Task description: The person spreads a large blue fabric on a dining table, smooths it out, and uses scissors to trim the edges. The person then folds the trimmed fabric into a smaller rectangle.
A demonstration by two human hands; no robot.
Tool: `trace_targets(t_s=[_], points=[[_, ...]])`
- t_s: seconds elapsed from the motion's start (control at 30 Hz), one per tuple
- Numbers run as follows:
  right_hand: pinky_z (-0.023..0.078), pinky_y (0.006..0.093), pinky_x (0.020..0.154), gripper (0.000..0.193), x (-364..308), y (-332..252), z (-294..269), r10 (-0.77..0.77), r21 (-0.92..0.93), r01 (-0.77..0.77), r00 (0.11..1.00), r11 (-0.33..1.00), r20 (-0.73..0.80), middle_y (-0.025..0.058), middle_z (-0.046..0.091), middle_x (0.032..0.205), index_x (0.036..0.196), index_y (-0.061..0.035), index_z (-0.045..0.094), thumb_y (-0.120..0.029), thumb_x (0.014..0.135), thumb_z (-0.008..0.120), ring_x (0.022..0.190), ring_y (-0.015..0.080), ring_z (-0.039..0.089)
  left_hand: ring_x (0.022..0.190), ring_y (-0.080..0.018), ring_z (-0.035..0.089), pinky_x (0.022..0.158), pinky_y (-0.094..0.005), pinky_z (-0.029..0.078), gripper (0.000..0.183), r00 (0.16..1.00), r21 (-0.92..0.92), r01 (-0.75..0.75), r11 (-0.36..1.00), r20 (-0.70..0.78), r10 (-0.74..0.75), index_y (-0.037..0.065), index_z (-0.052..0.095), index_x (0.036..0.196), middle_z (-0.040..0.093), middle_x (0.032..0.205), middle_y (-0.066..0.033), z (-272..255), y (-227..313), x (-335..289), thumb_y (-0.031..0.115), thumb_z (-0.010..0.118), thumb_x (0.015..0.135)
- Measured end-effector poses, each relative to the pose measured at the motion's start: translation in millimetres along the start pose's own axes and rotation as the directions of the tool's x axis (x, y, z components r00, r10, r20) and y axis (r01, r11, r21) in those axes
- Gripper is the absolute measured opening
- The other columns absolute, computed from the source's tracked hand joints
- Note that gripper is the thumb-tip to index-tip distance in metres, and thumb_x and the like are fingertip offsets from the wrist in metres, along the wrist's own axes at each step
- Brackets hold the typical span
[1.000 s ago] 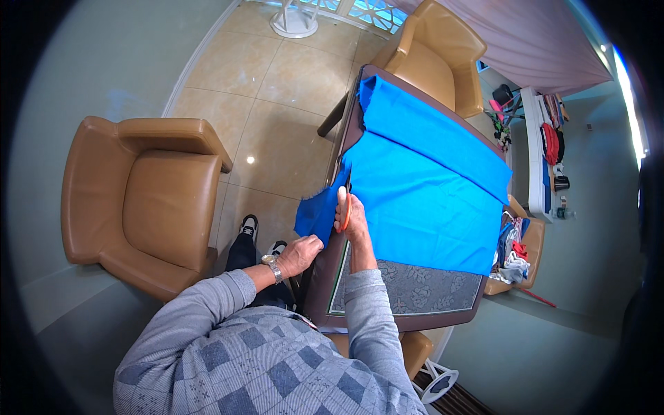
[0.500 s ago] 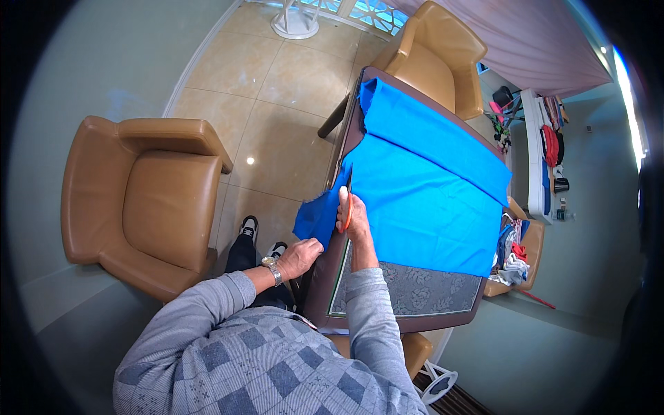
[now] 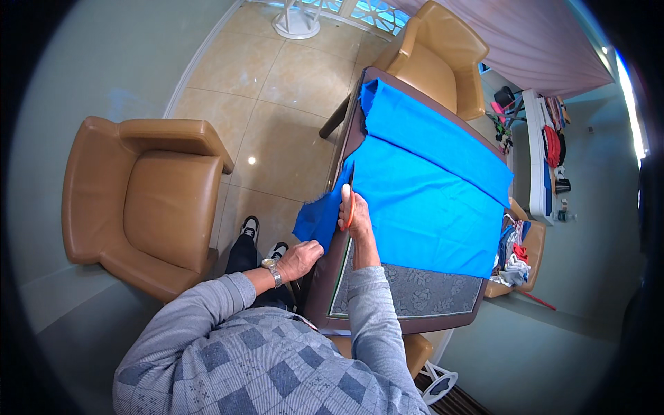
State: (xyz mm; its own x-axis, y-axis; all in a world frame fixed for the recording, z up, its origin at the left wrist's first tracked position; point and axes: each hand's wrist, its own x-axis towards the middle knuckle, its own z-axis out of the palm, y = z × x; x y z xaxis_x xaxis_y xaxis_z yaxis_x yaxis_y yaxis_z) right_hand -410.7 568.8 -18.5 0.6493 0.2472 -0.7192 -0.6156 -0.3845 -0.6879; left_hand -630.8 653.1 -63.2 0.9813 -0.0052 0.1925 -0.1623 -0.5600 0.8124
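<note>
Bright blue fabric [image 3: 429, 200] lies over most of the table [image 3: 429, 320], with a fold along its far side. My right hand [image 3: 356, 218] is closed round the orange handles of a pair of scissors [image 3: 351, 207]. Their dark blades reach into the cloth near the table's left edge. To the left of the blades, a strip of the fabric [image 3: 315, 218] hangs over that edge. My left hand [image 3: 303, 259] is closed at the strip's lower end, pinching it; the fingertips are partly hidden.
A tan armchair [image 3: 166, 200] stands on the tiled floor at left, another [image 3: 432, 66] at the table's far end. Clothes [image 3: 513, 256] are heaped on a chair to the right. A white shelf [image 3: 536, 159] holding several items is by the right wall.
My right hand and the scissors have shifted very slightly away from me along the cloth. My left hand stays in place.
</note>
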Motion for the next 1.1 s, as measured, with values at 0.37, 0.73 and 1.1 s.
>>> trace_targets(t_s=[0.37,0.73,1.1], points=[[0.04,0.0304,0.042,0.045,13,-4,-2,0.008,-0.036,-0.008,1.0,0.999,-0.014,-0.0042,0.05,0.071,0.1,-0.0174,0.055,-0.06,0.104,0.068,0.049,0.01,0.045,0.091,-0.0377,0.068,0.08,-0.0463,0.06,0.003,1.0,-0.009,-0.002,1.0,-0.002,0.002,0.002,0.063,0.102,0.063,0.097,-0.0161,-1,0,2,0.002,0.062,0.099],[0.042,0.0312,0.043,0.054,13,-18,0,-0.04,-0.003,0.04,0.999,0.999,-0.015,-0.001,0.05,0.071,0.093,-0.0111,0.056,-0.063,0.104,0.066,0.052,0.0125,0.049,0.093,-0.0371,0.069,0.08,-0.0453,0.059,0.007,1.0,0.006,0.006,1.0,0.019,-0.006,0.004,0.061,0.103,0.062,0.097,-0.0159,0,-1,2,0.002,0.061,0.096],[0.04,0.0314,0.042,0.054,16,-25,3,-0.052,0.03,0.052,0.998,0.998,-0.02,-0.0015,0.049,0.069,0.092,-0.0111,0.055,-0.062,0.104,0.068,0.051,0.0122,0.048,0.09,-0.0377,0.068,0.077,-0.0464,0.06,0.004,1.0,0.001,-0.012,1.0,0.011,0.012,0.003,0.062,0.102,0.062,0.095,-0.0161,-1,-3,0,0.003,0.061,0.099]])
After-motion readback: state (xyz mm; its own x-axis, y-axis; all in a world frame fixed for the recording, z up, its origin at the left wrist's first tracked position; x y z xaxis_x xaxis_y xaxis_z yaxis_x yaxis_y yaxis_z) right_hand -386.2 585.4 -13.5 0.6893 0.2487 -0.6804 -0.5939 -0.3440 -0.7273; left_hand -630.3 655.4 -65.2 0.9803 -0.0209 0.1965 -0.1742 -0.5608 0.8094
